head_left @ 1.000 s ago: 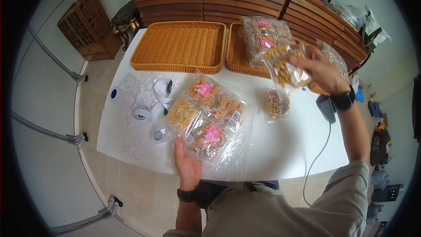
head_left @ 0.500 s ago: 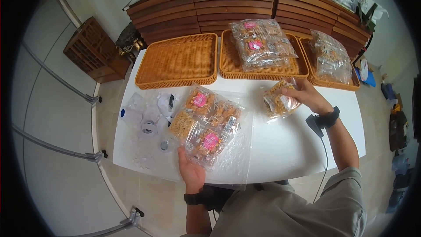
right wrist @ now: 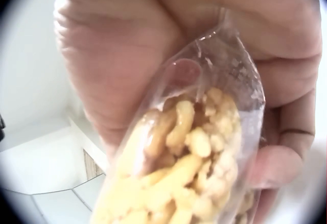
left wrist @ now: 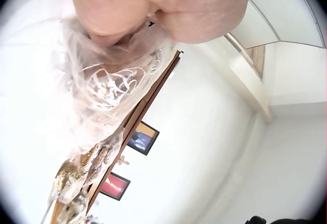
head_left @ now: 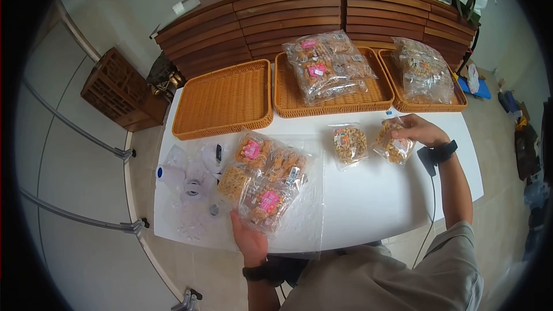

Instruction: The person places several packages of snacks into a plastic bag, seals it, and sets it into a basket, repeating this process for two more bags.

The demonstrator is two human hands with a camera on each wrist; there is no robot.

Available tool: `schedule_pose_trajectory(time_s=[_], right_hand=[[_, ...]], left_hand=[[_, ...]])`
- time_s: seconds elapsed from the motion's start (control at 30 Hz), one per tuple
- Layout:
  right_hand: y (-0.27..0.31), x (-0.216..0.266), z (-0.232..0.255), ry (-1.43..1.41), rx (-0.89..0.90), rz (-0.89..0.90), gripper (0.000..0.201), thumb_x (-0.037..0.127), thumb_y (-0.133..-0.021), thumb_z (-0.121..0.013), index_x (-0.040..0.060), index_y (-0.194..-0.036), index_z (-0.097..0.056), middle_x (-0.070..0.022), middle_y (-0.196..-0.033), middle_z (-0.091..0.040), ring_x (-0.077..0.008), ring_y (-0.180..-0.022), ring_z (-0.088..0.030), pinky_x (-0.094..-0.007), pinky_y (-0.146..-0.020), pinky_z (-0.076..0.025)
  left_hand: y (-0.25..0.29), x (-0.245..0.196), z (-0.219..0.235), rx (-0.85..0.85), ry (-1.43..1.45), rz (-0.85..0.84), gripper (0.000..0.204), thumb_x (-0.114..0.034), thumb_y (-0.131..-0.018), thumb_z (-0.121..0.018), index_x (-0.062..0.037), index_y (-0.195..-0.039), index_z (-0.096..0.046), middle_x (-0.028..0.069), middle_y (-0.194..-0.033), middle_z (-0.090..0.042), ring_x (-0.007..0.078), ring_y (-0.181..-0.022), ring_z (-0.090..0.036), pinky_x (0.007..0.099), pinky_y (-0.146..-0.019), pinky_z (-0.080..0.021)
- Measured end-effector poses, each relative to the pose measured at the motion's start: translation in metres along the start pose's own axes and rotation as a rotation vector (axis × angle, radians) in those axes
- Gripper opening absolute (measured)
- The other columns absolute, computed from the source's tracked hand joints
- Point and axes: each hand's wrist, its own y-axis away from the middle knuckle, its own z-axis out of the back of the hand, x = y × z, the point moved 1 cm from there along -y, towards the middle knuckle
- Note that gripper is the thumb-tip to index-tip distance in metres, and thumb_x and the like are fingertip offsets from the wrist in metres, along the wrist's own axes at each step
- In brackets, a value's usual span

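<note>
My left hand [head_left: 249,242] grips the lower left edge of a large clear plastic bag [head_left: 308,219]. Several smaller snack packs fill it, two with pink labels; one pack [head_left: 269,201] is nearest the hand. Crumpled film [left wrist: 115,88] comes out from under the fingers in the left wrist view. Over the right part of the table my right hand [head_left: 425,131] pinches a small clear packet [head_left: 394,145] by its upper end. Yellow, stick-like snack pieces [right wrist: 179,168] show inside it in the right wrist view. Left of it on the table lies another snack packet [head_left: 349,145].
A bare wicker tray [head_left: 222,101] stands at the back left. The middle wicker tray [head_left: 282,95] and the right wicker tray [head_left: 455,103] hold bagged snacks. Tape rolls [head_left: 193,189] and paper scraps lie at the left. A black device with a cable [head_left: 426,158] is near the right wrist.
My right hand has come down with its packet from in front of the middle tray and shifted right, beside the packet on the table. The left hand stays on the large bag.
</note>
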Motion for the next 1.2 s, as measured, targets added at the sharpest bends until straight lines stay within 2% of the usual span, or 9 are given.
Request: schedule_pose_trajectory(time_s=[0.07,0.17,0.3,0.5,0.67,0.77,0.9,1.03,1.2], right_hand=[[-0.013,-0.009,0.007,0.065,0.103,0.001,0.088,0.056,-0.07,-0.085,0.0011,-0.133,-0.059,-0.0174,-0.112,-0.069,-0.0262,-0.109,-0.062,-0.0352,-0.1,-0.043],[-0.017,0.01,-0.002,0.235,0.131,0.014,0.091,0.057,-0.069,-0.085,0.0012,-0.136,-0.057,-0.0168,-0.113,-0.069,-0.0269,-0.109,-0.062,-0.0353,-0.1,-0.044],[-0.027,0.022,-0.013,0.21,0.233,0.073,0.093,0.055,-0.07,-0.086,-0.0006,-0.137,-0.055,-0.0173,-0.116,-0.069,-0.029,-0.111,-0.062,-0.0357,-0.1,-0.046],[-0.043,0.009,-0.018,0.284,0.114,0.247,0.079,0.045,-0.077,-0.083,-0.0013,-0.136,-0.056,-0.0184,-0.127,-0.065,-0.0266,-0.118,-0.061,-0.0353,-0.103,-0.045],[-0.044,-0.004,-0.022,-0.014,0.04,0.241,0.067,0.046,-0.086,-0.074,0.0004,-0.132,-0.06,-0.0124,-0.125,-0.065,-0.0258,-0.116,-0.061,-0.0362,-0.098,-0.049],[-0.036,-0.012,-0.026,-0.215,-0.007,0.202,0.067,0.045,-0.09,-0.068,-0.0014,-0.136,-0.056,-0.0134,-0.13,-0.063,-0.0251,-0.119,-0.06,-0.0359,-0.102,-0.046],[-0.044,-0.042,-0.027,-0.472,0.002,0.36,0.071,0.048,-0.095,-0.061,-0.0068,-0.139,-0.049,-0.0179,-0.136,-0.059,-0.0261,-0.125,-0.057,-0.0366,-0.112,-0.039],[-0.041,-0.05,-0.025,-0.597,-0.018,0.381,0.073,0.048,-0.095,-0.061,-0.0082,-0.14,-0.047,-0.0215,-0.138,-0.056,-0.0251,-0.13,-0.054,-0.036,-0.114,-0.036],[-0.05,-0.071,-0.023,-0.805,-0.105,0.414,0.059,0.033,-0.098,-0.06,-0.0077,-0.14,-0.048,-0.0175,-0.134,-0.061,-0.023,-0.129,-0.054,-0.0337,-0.113,-0.035]], left_hand=[[0.0,-0.001,-0.002,-0.008,0.0,-0.004,0.05,-0.039,-0.108,-0.034,-0.006,-0.145,-0.042,0.0116,-0.145,-0.05,0.0277,-0.131,-0.049,0.0458,-0.112,-0.036],[0.0,0.0,-0.004,-0.033,-0.002,-0.015,0.05,-0.038,-0.109,-0.032,-0.0048,-0.144,-0.041,0.0125,-0.144,-0.051,0.0282,-0.13,-0.05,0.0453,-0.111,-0.037],[0.0,0.0,-0.004,-0.067,-0.024,-0.02,0.049,-0.038,-0.109,-0.032,-0.0046,-0.143,-0.042,0.0121,-0.142,-0.052,0.0279,-0.129,-0.05,0.0448,-0.11,-0.037],[0.0,0.0,0.0,-0.044,-0.052,-0.025,0.048,-0.038,-0.109,-0.033,-0.0061,-0.143,-0.043,0.0102,-0.142,-0.052,0.0268,-0.128,-0.051,0.0445,-0.11,-0.039],[0.001,-0.001,-0.004,-0.085,-0.031,-0.025,0.046,-0.036,-0.109,-0.033,-0.0051,-0.142,-0.043,0.011,-0.14,-0.053,0.0271,-0.127,-0.052,0.0448,-0.109,-0.039],[0.0,0.0,-0.002,-0.103,-0.038,-0.025,0.046,-0.036,-0.109,-0.033,-0.005,-0.142,-0.043,0.0108,-0.14,-0.053,0.0269,-0.126,-0.052,0.0451,-0.108,-0.04],[0.001,-0.002,-0.005,-0.128,-0.082,-0.047,0.047,-0.036,-0.108,-0.034,-0.0044,-0.141,-0.043,0.0108,-0.138,-0.054,0.0269,-0.125,-0.053,0.0447,-0.107,-0.042],[0.009,-0.01,-0.026,-0.126,-0.158,-0.083,0.047,-0.037,-0.108,-0.036,-0.0035,-0.14,-0.044,0.011,-0.137,-0.055,0.0268,-0.125,-0.054,0.0442,-0.107,-0.043],[0.017,-0.024,-0.051,-0.118,-0.226,-0.128,0.048,-0.038,-0.107,-0.036,-0.0031,-0.14,-0.045,0.0108,-0.136,-0.055,0.0264,-0.125,-0.054,0.0431,-0.106,-0.043]])
